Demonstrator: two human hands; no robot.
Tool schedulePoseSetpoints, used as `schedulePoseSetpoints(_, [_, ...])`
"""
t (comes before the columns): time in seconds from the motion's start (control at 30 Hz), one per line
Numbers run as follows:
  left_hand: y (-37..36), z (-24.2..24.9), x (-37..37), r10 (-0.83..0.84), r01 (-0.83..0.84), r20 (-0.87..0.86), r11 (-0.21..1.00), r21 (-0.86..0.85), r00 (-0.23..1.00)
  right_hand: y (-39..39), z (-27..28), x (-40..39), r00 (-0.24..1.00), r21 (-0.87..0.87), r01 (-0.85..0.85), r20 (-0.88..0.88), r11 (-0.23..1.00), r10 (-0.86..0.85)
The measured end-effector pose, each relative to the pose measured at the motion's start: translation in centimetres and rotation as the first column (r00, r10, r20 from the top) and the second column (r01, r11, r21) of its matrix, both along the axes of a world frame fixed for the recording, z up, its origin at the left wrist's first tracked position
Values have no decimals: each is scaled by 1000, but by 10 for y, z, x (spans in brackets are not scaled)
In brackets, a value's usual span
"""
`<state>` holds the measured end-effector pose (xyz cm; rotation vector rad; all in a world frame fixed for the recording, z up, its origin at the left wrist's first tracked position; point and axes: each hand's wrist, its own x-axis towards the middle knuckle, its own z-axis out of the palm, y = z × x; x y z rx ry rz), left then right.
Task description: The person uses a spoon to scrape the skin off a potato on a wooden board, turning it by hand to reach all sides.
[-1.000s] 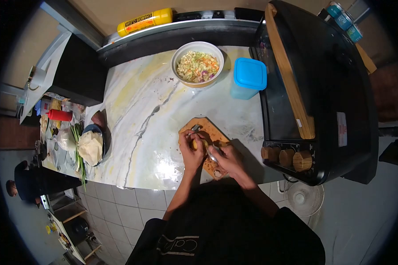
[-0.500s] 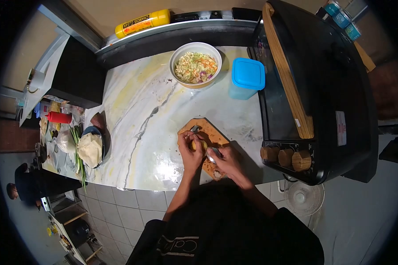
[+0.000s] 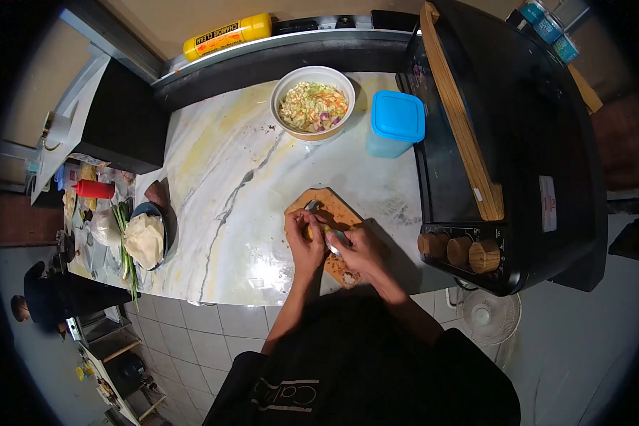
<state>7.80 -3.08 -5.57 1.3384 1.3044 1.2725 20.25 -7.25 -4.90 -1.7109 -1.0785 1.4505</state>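
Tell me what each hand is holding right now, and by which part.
The left hand grips a small yellow food piece around its side. The right hand holds a metal utensil by its handle end, over the wooden cutting board.

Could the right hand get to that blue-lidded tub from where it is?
Probably yes: the marble counter between the right hand and the blue-lidded tub looks bare, though the hand is busy holding a metal tool.

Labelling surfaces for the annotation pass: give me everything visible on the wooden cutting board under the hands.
The cutting board is small, of light brown wood with rounded corners, and lies flat and askew on the marble counter near its front edge, beside the black oven. The left hand and right hand cover its near half; they hold a small yellowish food piece and a metal blade over it. Pale scraps lie at its near end. Its underside is hidden.
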Motion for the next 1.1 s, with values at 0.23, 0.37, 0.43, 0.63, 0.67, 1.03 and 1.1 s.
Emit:
schedulePoseSetpoints(0.23, [1,-1,2,17,-17,15,1000,8,1000,-22,2,1,993,73,45,-116,996,-36])
schedulePoseSetpoints(0.37, [1,0,2,16,-17,38,1000,24,999,-9,-4,-3,998,96,6,-63,995,0])
schedulePoseSetpoints(0.43, [1,-4,2,24,-25,33,999,23,999,-5,-1,-2,1000,124,-22,-17,992,25])
schedulePoseSetpoints(0.63, [2,-2,2,26,-27,11,999,43,1000,-28,-11,-1,998,149,-65,-18,987,68])
schedulePoseSetpoints(0.67, [1,-3,0,21,-22,7,999,43,1000,-30,-11,-1,997,131,-70,-20,989,73])
schedulePoseSetpoints(1.03, [3,-3,1,28,-28,10,999,38,1000,-29,8,2,998,87,2,-68,996,4])
schedulePoseSetpoints(1.1, [4,-3,1,12,-12,1,999,35,1000,-34,11,2,997,56,24,-81,998,-20])
